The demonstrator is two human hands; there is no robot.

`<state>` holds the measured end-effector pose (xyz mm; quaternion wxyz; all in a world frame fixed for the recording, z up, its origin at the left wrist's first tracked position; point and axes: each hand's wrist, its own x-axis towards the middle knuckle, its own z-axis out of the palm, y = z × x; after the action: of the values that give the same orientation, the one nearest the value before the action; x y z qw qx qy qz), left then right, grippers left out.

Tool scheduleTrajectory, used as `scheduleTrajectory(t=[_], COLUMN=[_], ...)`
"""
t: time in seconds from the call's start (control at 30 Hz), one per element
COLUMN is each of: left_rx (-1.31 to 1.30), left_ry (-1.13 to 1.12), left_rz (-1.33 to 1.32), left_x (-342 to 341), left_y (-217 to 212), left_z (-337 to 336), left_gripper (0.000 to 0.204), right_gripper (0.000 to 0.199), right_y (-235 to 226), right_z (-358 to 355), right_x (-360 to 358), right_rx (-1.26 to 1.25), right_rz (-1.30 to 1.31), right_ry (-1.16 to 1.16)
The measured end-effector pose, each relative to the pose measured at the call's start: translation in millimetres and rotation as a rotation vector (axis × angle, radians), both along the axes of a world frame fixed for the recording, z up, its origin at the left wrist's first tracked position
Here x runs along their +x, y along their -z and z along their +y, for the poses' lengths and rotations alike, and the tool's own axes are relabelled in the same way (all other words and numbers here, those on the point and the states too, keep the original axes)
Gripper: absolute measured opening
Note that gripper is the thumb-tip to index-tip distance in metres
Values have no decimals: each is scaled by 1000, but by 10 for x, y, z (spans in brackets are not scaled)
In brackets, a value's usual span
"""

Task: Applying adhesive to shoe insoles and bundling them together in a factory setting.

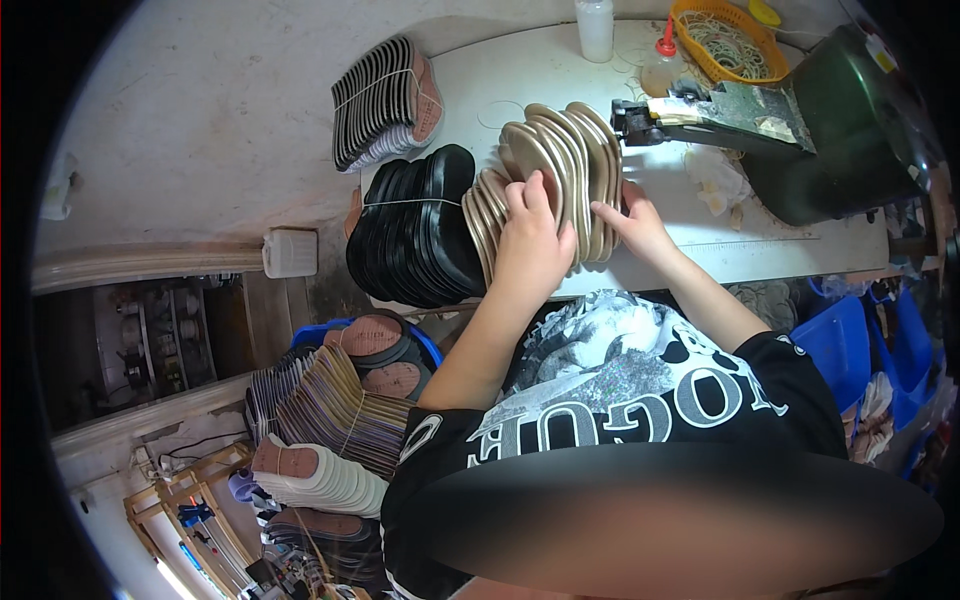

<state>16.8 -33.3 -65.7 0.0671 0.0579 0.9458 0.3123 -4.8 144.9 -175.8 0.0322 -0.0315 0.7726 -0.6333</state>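
A row of gold shoe insoles (582, 175) stands on edge on the white table, packed closely together. My left hand (530, 238) grips the front insole of the row, its fingers on the face and its thumb toward the near edge. At the right side of the same row, my right hand (643, 230) holds the insoles with its thumb on the near face; its other fingers are partly hidden behind them. Just left of the gold row lies a tied bundle of black insoles (415, 225).
A green machine (835, 130) with a metal arm reaches in from the right. Farther back are a tied insole stack (385, 100), a red-tipped bottle (662, 70), a clear bottle (595, 32) and a yellow basket (735, 45) of bands. More insole bundles (330, 400) stand at lower left.
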Motion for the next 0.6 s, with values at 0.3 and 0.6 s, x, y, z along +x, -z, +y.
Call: scheduleTrajectory(t=[0.3,0.6], left_rx=[1067,172], left_ry=[-334,-211], left_rz=[-52,112], left_x=[-164,-167], left_y=[563,313], left_z=[-461,-66], left_gripper=[63,87], right_gripper=[46,59], right_y=[16,-63], right_z=[39,39], right_x=[-21,-190], right_rx=[-19,71], right_rz=[-41,-232], right_ry=[-38,54])
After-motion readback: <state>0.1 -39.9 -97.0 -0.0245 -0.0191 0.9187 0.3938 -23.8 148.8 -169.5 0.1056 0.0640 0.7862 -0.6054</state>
